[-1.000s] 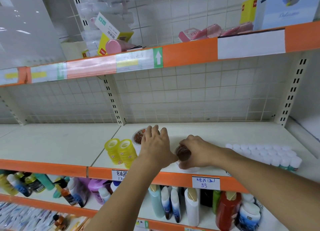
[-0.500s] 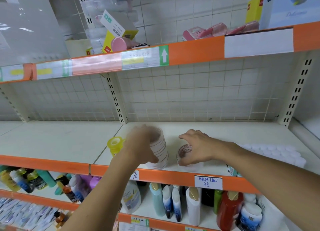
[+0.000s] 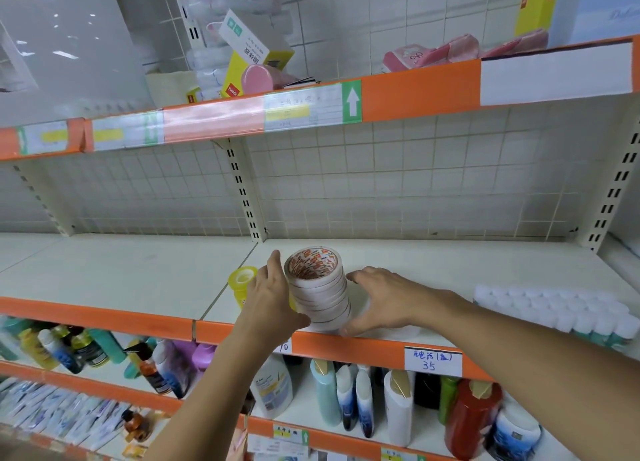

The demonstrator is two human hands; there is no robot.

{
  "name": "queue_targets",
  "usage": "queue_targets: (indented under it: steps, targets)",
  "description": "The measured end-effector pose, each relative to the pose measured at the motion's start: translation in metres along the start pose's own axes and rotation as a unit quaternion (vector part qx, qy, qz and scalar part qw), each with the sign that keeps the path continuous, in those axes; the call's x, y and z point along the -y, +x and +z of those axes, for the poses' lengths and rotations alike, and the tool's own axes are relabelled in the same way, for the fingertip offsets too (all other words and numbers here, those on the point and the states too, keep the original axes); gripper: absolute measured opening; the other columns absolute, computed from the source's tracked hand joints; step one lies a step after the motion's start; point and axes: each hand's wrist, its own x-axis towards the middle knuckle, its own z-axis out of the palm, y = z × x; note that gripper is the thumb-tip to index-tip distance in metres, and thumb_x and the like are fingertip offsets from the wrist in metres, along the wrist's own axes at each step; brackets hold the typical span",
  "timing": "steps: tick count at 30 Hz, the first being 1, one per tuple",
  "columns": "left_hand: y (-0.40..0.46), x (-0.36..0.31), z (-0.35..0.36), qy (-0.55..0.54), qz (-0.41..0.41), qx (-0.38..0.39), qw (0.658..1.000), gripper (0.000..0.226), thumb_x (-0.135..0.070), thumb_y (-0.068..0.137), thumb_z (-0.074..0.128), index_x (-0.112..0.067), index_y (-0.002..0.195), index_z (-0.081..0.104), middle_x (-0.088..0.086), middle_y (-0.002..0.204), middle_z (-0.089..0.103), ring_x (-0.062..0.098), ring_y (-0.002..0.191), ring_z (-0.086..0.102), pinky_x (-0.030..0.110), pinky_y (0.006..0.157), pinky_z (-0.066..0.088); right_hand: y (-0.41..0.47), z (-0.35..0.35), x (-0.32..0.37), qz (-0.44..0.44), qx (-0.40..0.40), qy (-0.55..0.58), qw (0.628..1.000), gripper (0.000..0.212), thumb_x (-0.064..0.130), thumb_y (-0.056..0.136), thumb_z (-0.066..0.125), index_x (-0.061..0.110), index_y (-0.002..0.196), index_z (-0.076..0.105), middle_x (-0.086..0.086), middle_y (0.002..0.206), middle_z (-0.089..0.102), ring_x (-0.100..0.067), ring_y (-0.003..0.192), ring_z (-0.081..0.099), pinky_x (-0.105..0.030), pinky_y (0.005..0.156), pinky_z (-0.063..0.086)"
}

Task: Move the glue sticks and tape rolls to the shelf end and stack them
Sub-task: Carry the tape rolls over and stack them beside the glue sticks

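Note:
A tall stack of white tape rolls [image 3: 320,296] with a red-printed core on top stands near the front edge of the cream shelf [image 3: 131,273]. My left hand [image 3: 272,299] grips the stack's left side. My right hand [image 3: 384,301] is cupped against the stack's right side, fingers spread, thumb by its base, holding nothing. A yellow tape roll stack [image 3: 239,282] stands just left of my left hand, partly hidden by it. Rows of white-capped glue sticks [image 3: 554,310] lie at the shelf's right end.
An orange price rail [image 3: 374,348] with a handwritten tag runs along the shelf front. Bottles [image 3: 349,398] fill the shelf below. The upper shelf [image 3: 415,90] holds boxes and pink items. A wire grid backs the shelf, with a slotted upright [image 3: 613,197] at the right.
My left hand took the white tape stack and carried it right, beside my right hand. My right hand let go of the small roll and spread open against the stack.

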Motion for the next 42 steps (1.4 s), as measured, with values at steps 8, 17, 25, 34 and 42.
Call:
queue_targets:
  steps: [8, 17, 25, 34, 42]
  targets:
    - [0.012, 0.017, 0.004, 0.112, -0.019, 0.015, 0.993, 0.114, -0.046, 0.07, 0.083, -0.014, 0.153, 0.012, 0.004, 0.156, 0.027, 0.029, 0.148, 0.011, 0.043, 0.117, 0.019, 0.009, 0.011, 0.007, -0.001, -0.034, 0.058, 0.998, 0.096, 0.069, 0.055, 0.08, 0.028, 0.134, 0.046, 0.007, 0.132, 0.057, -0.016, 0.119, 0.056, -0.04, 0.096, 0.049]
    - [0.028, 0.026, 0.014, 0.143, 0.008, -0.008, 0.99, 0.126, -0.062, 0.056, 0.082, -0.027, 0.153, 0.011, 0.001, 0.154, 0.025, 0.03, 0.146, 0.012, 0.046, 0.117, 0.015, 0.012, 0.014, 0.014, 0.021, -0.056, 0.051, 0.997, 0.087, 0.063, 0.064, 0.082, 0.023, 0.133, 0.048, 0.005, 0.134, 0.058, -0.017, 0.116, 0.057, -0.032, 0.086, 0.047]
    - [0.029, 0.035, 0.01, 0.174, 0.037, -0.023, 0.984, 0.099, -0.063, 0.063, 0.077, -0.03, 0.145, 0.032, 0.0, 0.145, 0.037, 0.028, 0.137, 0.027, 0.041, 0.111, 0.023, 0.018, 0.016, 0.013, 0.031, -0.052, 0.061, 0.996, 0.084, 0.064, 0.064, 0.081, 0.023, 0.13, 0.05, 0.004, 0.132, 0.059, -0.017, 0.115, 0.057, -0.036, 0.093, 0.049]
    - [0.03, 0.044, 0.0, 0.145, 0.037, -0.049, 0.988, 0.073, -0.046, 0.078, 0.076, -0.023, 0.14, 0.045, 0.0, 0.136, 0.049, 0.025, 0.125, 0.046, 0.036, 0.105, 0.032, 0.025, 0.018, 0.008, 0.046, -0.047, 0.082, 0.994, 0.088, 0.07, 0.053, 0.079, 0.027, 0.125, 0.052, 0.007, 0.127, 0.062, -0.015, 0.114, 0.058, -0.04, 0.096, 0.05]
    - [0.034, 0.05, -0.006, 0.107, 0.052, -0.078, 0.99, 0.032, -0.021, 0.095, 0.052, -0.014, 0.125, 0.06, 0.004, 0.123, 0.058, 0.027, 0.111, 0.055, 0.033, 0.091, 0.042, 0.024, 0.019, 0.008, 0.042, -0.047, 0.077, 0.995, 0.086, 0.07, 0.055, 0.08, 0.027, 0.124, 0.052, 0.008, 0.124, 0.062, -0.015, 0.11, 0.058, -0.04, 0.094, 0.05]
